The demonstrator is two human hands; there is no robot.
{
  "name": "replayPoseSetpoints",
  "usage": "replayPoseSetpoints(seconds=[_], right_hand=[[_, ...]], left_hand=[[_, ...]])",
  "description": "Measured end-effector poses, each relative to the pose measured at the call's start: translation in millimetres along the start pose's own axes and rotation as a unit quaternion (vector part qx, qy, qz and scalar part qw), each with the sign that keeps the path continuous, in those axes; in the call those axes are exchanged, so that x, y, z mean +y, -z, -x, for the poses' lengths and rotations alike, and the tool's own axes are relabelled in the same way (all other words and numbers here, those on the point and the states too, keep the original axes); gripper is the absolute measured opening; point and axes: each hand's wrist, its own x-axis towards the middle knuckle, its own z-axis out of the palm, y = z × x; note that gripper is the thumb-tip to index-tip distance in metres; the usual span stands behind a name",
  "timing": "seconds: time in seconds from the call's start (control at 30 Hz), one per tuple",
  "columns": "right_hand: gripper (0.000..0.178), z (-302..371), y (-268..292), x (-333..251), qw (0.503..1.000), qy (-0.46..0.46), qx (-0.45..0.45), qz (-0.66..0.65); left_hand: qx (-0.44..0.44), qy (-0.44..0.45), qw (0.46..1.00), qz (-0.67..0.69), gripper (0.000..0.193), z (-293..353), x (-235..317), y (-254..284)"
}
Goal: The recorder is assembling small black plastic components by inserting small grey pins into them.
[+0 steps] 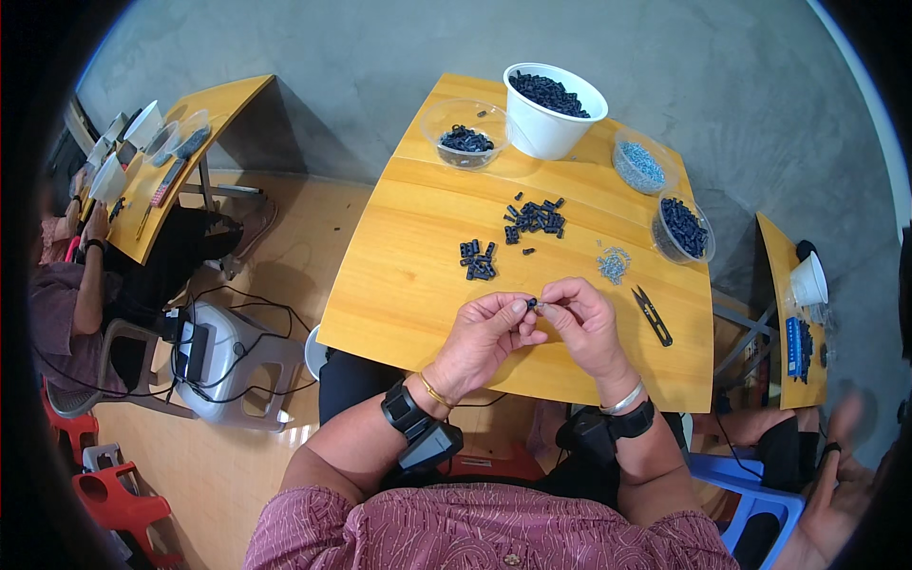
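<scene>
My left hand (478, 334) pinches a small black plastic part (532, 304) between thumb and fingertips, over the table's near edge. Close against that part, my right hand (589, 328) has its thumb and forefinger pressed together; whatever they grip is too small to make out. Beyond my hands lie a small heap of black parts (478, 259) and a larger loose heap of black pieces (539, 218). Right of these is a scatter of small silvery metal pieces, like screws (614, 265). A pair of black thread snips (653, 316) lies to the right of my right hand.
At the table's far side stand a white bucket (546, 136) of black pieces and a clear tub (464, 160) of black parts. Clear tubs of bluish-silver pieces (640, 169) and black pieces (684, 228) line the right. People sit at side tables; a grey stool (223, 380) with cables stands left.
</scene>
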Motion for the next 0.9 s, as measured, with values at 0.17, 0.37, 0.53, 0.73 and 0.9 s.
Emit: replayPoseSetpoints(seconds=[0.17, 0.37, 0.53, 0.73, 0.9], right_hand=[[0.008, -0.6, 1.3, 6.7, 0.998, -0.006, 0.056, 0.024], [0.006, -1.3, 4.1, 4.5, 0.999, -0.009, 0.041, -0.006], [0.006, -1.6, -0.9, 0.5, 1.0, -0.004, 0.029, 0.002], [0.006, -2.0, -2.3, -2.2, 0.999, 0.024, 0.022, 0.042], [0.007, -0.5, -3.3, -0.9, 0.996, 0.041, 0.03, 0.079]], left_hand=[[0.007, 0.002, 1.0, -0.005, 0.015, 0.6, -0.5, 0.7], [0.01, -0.004, 1.0, -0.015, 0.015, -0.2, -1.7, -0.6], [0.015, -0.003, 1.0, -0.027, 0.015, -0.3, -1.4, -2.2], [0.025, -0.006, 0.999, -0.041, 0.014, -0.2, -2.8, -1.2], [0.035, -0.006, 0.998, -0.044, 0.014, -0.1, -3.9, -2.3]])
